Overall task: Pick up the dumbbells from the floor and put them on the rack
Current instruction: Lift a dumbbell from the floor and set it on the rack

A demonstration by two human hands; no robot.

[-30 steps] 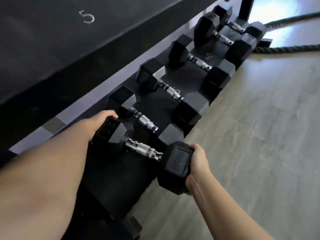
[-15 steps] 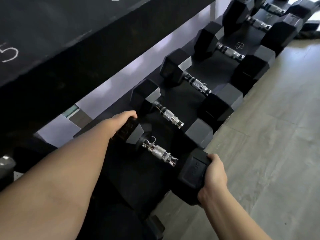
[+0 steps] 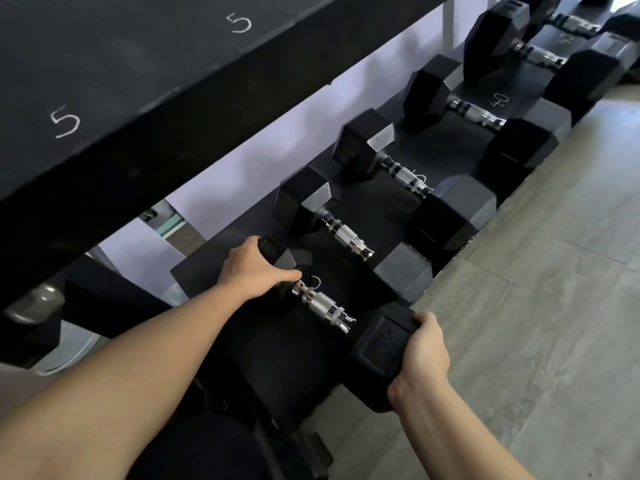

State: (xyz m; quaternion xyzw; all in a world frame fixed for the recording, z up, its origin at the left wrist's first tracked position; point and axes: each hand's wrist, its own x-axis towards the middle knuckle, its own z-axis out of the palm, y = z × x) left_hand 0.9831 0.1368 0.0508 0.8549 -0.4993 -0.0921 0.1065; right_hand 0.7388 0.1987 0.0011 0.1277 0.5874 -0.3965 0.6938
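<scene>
A black hex dumbbell [image 3: 323, 306] with a chrome knurled handle lies across the lower shelf of the black rack [image 3: 284, 368], nearest me in the row. My left hand [image 3: 254, 268] wraps over its far head. My right hand [image 3: 424, 348] grips its near head, which overhangs the shelf's front edge. Several more hex dumbbells [image 3: 348, 237] sit side by side on the same shelf, running away to the upper right.
The rack's upper shelf [image 3: 138, 81], marked with chalked 5s, overhangs on the left. A lilac wall shows behind the shelves. Grey tiled floor [image 3: 536, 306] runs along the right of the rack.
Both hands have kept hold of the dumbbell's heads. The view has swung so the rack's row appears shifted right and closer; the dumbbell now rests on the shelf beside its neighbour.
</scene>
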